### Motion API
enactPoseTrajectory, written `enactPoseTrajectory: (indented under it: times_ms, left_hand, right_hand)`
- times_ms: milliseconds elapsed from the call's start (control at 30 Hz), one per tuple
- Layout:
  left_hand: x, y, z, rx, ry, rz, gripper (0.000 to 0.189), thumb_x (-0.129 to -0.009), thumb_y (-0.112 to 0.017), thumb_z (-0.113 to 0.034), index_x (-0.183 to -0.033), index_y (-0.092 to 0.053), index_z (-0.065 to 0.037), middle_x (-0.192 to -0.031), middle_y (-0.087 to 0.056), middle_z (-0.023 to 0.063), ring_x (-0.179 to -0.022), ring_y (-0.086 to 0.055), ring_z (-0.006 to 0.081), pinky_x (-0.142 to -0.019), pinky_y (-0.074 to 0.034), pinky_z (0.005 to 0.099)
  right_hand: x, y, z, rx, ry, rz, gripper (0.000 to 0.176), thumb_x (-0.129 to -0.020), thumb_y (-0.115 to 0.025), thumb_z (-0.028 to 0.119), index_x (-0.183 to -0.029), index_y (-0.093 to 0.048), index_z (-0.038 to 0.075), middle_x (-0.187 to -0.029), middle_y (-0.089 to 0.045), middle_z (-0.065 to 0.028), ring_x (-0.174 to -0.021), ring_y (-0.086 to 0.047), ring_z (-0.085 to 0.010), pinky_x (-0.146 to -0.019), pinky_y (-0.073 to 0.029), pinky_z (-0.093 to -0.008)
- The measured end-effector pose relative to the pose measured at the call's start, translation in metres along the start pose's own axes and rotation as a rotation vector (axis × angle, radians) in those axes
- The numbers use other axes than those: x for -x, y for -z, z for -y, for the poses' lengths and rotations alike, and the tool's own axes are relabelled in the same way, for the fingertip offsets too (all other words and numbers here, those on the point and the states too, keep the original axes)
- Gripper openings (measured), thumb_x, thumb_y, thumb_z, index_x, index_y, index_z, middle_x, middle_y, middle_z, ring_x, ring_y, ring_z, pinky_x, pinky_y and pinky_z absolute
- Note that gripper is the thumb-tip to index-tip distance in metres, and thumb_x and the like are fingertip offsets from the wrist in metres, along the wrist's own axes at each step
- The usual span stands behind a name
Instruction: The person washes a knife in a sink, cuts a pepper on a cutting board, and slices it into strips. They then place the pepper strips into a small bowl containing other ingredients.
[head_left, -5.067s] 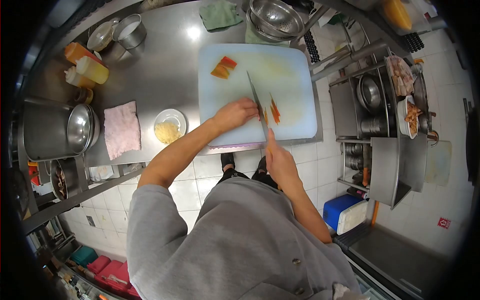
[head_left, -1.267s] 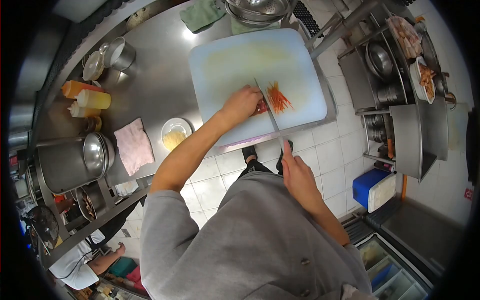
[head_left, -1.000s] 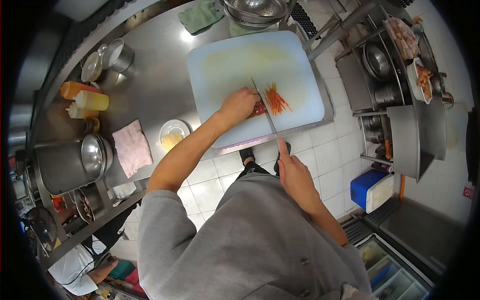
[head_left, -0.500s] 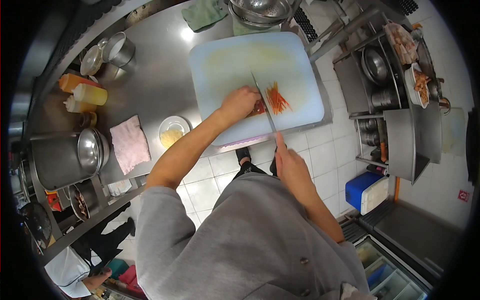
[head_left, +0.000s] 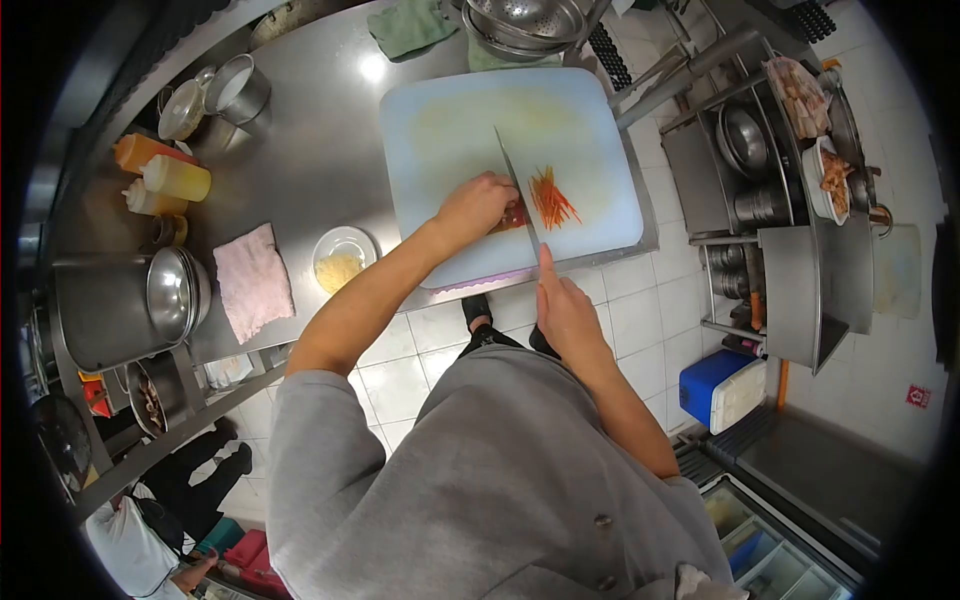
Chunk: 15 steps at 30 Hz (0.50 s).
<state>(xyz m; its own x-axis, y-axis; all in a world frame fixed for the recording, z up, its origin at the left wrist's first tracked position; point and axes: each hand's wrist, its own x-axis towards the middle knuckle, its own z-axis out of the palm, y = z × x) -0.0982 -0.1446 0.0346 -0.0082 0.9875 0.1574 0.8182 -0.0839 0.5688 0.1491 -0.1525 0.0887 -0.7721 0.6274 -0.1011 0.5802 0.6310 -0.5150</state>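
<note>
A large white cutting board (head_left: 450, 120) lies on the steel counter. My left hand (head_left: 482, 205) presses down on it with bent fingers, closed over a piece of red pepper (head_left: 514, 217) that is partly hidden. In my right hand (head_left: 568, 312) is a long kitchen knife (head_left: 511, 170), its handle in my fist and the index finger stretched along the blade's back. The blade stands close beside my left fingertips, at the pepper's right edge. Thin red-orange pepper strips (head_left: 551, 200) lie in a loose pile just right of the blade.
Left of the board are a small plate of pale yellow shreds (head_left: 338, 270), a pink cloth (head_left: 255, 283) and squeeze bottles (head_left: 177, 178). Metal colanders (head_left: 525, 25) and a green cloth (head_left: 410, 28) are at the back. A shelf rack stands right; another person (head_left: 135, 545) is lower left.
My right hand has moved forward and slightly left, pushing the knife further across the board. My left hand stays on the pepper. The person at lower left has shifted.
</note>
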Motion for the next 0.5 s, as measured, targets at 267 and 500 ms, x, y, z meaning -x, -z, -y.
enactPoseTrajectory:
  times_ms: [267, 500]
  left_hand:
    - [0.003, 0.002, -0.001, 0.010, -0.011, -0.030, 0.013, -0.079, -0.063, -0.002, -0.088, -0.072, -0.004, -0.095, -0.068, 0.0123, -0.094, -0.063, 0.0343, -0.083, -0.053, 0.0420]
    - [0.007, 0.000, -0.002, 0.058, 0.002, -0.011, 0.012, -0.078, -0.063, -0.003, -0.088, -0.072, -0.004, -0.096, -0.068, 0.0118, -0.096, -0.063, 0.0339, -0.084, -0.053, 0.0420]
  right_hand:
    - [-0.002, -0.008, 0.000, 0.000, -0.005, 0.001, 0.063, -0.096, -0.056, 0.008, -0.153, -0.029, 0.002, -0.077, -0.061, -0.0251, -0.070, -0.061, -0.0432, -0.066, -0.049, -0.0508]
    - [0.014, -0.002, 0.003, -0.024, -0.017, 0.054, 0.064, -0.097, -0.055, 0.010, -0.154, -0.026, 0.001, -0.079, -0.062, -0.0250, -0.071, -0.061, -0.0438, -0.067, -0.049, -0.0512]
